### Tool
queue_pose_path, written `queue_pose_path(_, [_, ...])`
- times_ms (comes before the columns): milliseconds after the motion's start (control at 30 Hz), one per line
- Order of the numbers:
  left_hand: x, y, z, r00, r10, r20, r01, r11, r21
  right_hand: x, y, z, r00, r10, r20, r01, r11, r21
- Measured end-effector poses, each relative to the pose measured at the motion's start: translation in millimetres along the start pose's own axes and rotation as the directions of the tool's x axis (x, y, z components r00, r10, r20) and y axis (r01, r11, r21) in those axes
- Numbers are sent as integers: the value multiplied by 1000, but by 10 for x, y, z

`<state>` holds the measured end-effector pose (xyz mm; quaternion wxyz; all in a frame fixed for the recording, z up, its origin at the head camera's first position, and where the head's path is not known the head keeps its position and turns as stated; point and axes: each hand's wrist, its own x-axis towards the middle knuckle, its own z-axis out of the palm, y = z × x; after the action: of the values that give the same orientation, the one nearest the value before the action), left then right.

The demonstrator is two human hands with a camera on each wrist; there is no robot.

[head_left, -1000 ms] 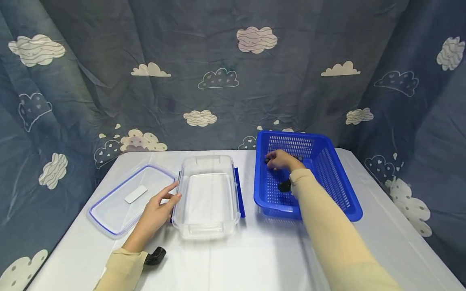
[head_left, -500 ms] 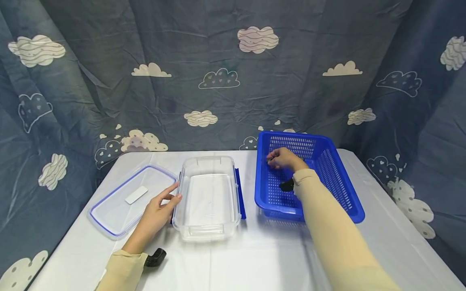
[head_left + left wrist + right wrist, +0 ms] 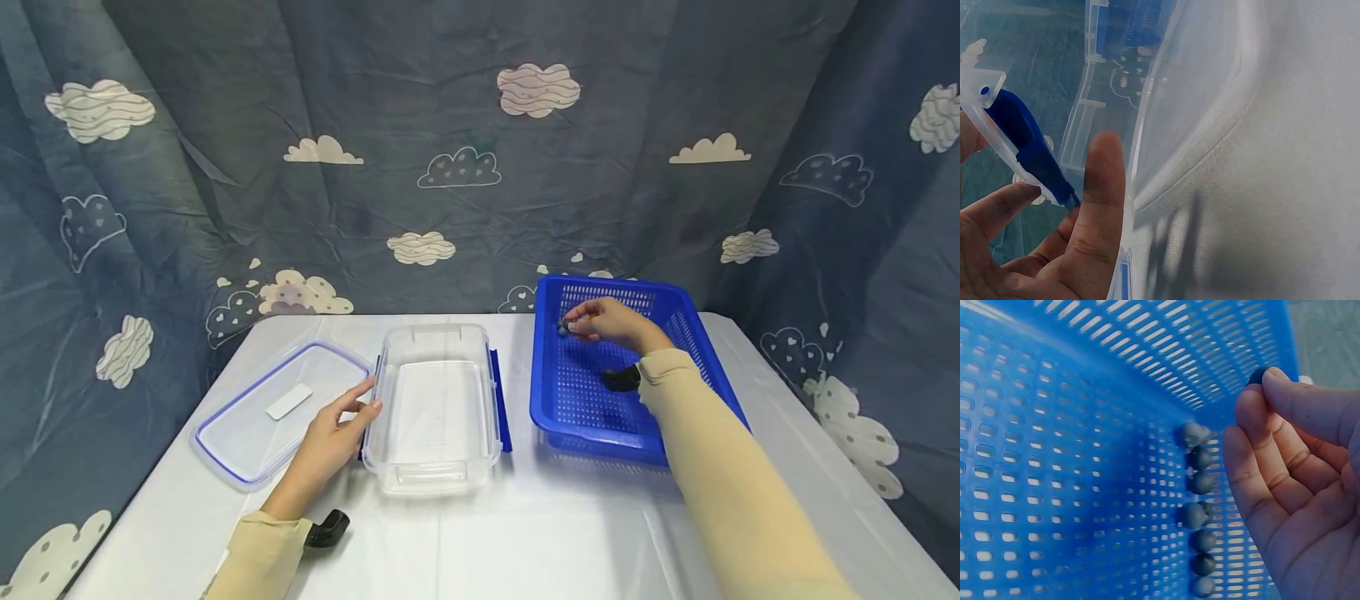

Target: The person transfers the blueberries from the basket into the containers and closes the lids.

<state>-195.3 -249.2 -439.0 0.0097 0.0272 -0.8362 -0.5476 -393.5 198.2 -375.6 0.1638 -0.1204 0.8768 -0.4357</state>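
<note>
In the head view my left hand (image 3: 326, 442) rests against the left side of a clear plastic food container (image 3: 438, 475). Its thumb and fingers, fairly straight, lie around a blue side latch (image 3: 1029, 144) in the left wrist view. My right hand (image 3: 611, 323) is inside a blue perforated basket (image 3: 600, 437), over its far left part. Between thumb and index finger it pinches a small dark round fruit, seemingly a blueberry (image 3: 1259, 375), above the basket floor. Several more blueberries (image 3: 1202, 540) lie along the foot of a basket wall; the hand partly hides them in the head view.
The container's lid (image 3: 247, 417), with a blue seal and a white label (image 3: 288, 401), lies flat at the left of the white table (image 3: 480, 550). A dark cloud-print curtain (image 3: 420, 108) hangs behind. Black wrist-camera mounts (image 3: 327, 529) stick out from both sleeves.
My right hand has lifted and moved right from the basket's left side, a blueberry in its fingertips. The left hand has kept its place on the container; the head view has shifted slightly.
</note>
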Motion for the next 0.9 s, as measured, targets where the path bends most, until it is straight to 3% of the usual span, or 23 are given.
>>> queue_pose_path(333, [-15,6,11,1000,1,-10,-1,1000,-11,-98,-159,-96,993,-121,1,120,988,99])
queue_pose_path(600, [-15,8,10,1000,2,-5,-2,1000,-19,-162,-380,-65,991,-134,-11,134,991,18])
queue_pose_path(900, [-12,1,22,1000,1,-21,-2,1000,-6,-147,-541,23,983,-182,23,181,983,20])
